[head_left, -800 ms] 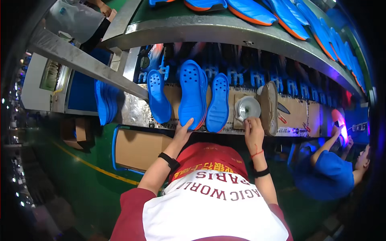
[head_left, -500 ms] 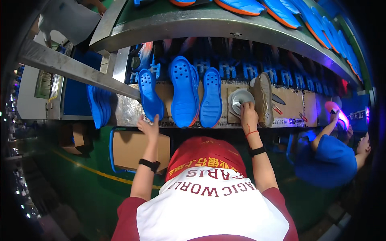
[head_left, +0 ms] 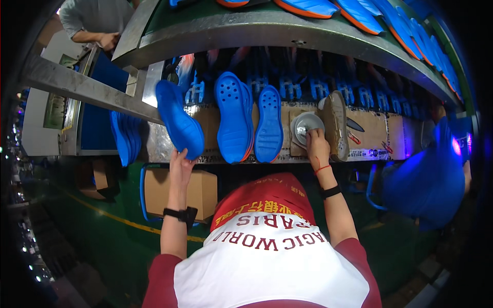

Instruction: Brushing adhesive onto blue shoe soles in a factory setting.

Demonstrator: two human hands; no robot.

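My left hand (head_left: 181, 165) pinches the heel end of a blue shoe sole (head_left: 178, 120), which is raised off the bench and tilted to the left. To its right lies a short stack of blue soles (head_left: 232, 120) with holes in the forefoot and an orange edge beneath. One more blue sole (head_left: 268, 126) lies next to that stack. My right hand (head_left: 317, 147) reaches over the rim of a small pale bowl (head_left: 309, 121), fingers closed together; what they hold is hidden. Beside the bowl stands a worn, brownish sole-shaped piece (head_left: 337, 126).
A knife (head_left: 354, 127) and red-handled snips (head_left: 386, 148) lie on the cardboard-covered bench (head_left: 372, 134). Another blue stack (head_left: 125, 136) sits at left. A metal rail (head_left: 97, 88) crosses there; a shelf edge (head_left: 287, 32) runs above. A carton (head_left: 177, 190) stands below. Co-workers (head_left: 429, 177) work nearby.
My left hand has closed on the heel of the left sole, and that sole has lifted and turned to the left. My right hand stays at the bowl. The right-hand co-worker has leaned over.
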